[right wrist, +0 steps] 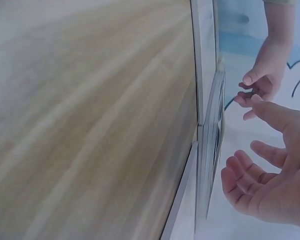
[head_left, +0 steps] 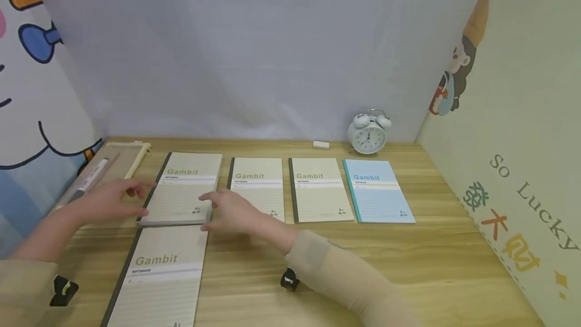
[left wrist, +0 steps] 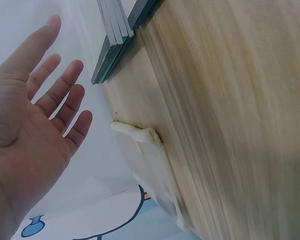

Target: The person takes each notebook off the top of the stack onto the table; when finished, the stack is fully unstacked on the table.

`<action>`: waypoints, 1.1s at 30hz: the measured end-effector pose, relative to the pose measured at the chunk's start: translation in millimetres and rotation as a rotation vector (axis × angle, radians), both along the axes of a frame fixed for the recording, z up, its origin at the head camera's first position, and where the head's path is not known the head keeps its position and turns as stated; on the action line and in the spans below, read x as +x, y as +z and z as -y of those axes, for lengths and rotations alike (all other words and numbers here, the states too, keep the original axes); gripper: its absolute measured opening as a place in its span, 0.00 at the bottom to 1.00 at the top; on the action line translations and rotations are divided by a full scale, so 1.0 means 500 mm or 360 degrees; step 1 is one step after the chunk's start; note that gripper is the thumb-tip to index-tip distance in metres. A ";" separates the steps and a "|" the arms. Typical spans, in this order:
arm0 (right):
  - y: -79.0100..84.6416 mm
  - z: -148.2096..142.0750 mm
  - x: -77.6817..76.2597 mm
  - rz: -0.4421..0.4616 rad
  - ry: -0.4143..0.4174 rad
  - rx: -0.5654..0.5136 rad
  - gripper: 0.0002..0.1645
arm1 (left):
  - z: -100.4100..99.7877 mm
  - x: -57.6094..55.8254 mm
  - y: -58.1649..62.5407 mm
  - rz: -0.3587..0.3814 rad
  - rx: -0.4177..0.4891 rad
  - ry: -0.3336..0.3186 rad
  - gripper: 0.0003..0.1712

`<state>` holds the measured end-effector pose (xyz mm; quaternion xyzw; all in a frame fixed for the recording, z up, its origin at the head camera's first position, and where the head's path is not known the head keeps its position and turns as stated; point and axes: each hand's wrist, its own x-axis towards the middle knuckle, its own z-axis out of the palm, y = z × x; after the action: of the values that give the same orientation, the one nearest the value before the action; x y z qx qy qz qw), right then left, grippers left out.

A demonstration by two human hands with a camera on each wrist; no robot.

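A stack of several cream "Gambit" notebooks (head_left: 183,193) with dark spines lies at the left of the table, its edges layered in both wrist views. At its left side is my left hand (head_left: 111,198), thumb and fingers spread, with nothing in the palm (left wrist: 30,120). My right hand (head_left: 236,211) is near the stack's right edge, fingers loosely bent and holding nothing; in the right wrist view this hand (right wrist: 275,175) is beside the stacked page edges (right wrist: 210,145). Another cream notebook (head_left: 165,276) lies just in front of the stack, cut off by the lower frame edge.
Right of the stack, two cream notebooks (head_left: 256,173) (head_left: 320,201) and a blue notebook (head_left: 379,193) lie in a row. Behind them are a white eraser (head_left: 321,145) and an alarm clock (head_left: 369,135). A pouch (head_left: 120,160) with a marker (head_left: 93,175) is at far left.
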<state>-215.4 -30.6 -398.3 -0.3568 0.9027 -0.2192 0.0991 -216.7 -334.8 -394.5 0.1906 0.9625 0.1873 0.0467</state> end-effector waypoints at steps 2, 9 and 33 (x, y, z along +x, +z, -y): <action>-0.006 0.002 -0.012 -0.0008 -0.0037 -0.0035 0.39 | 0.000 -0.011 -0.003 0.0012 0.0021 -0.0012 0.44; -0.033 0.011 -0.049 0.0031 -0.0184 -0.0112 0.42 | 0.005 -0.051 -0.018 0.0080 0.0099 0.0037 0.52; -0.066 0.044 -0.070 -0.0024 -0.0292 0.0103 0.46 | 0.011 -0.079 -0.078 0.0237 0.0183 0.0193 0.58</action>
<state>-250.6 -52.6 -431.5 -0.2708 0.9389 -0.1955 0.0834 -256.3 -340.4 -433.3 0.1199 0.9538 0.2582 0.0955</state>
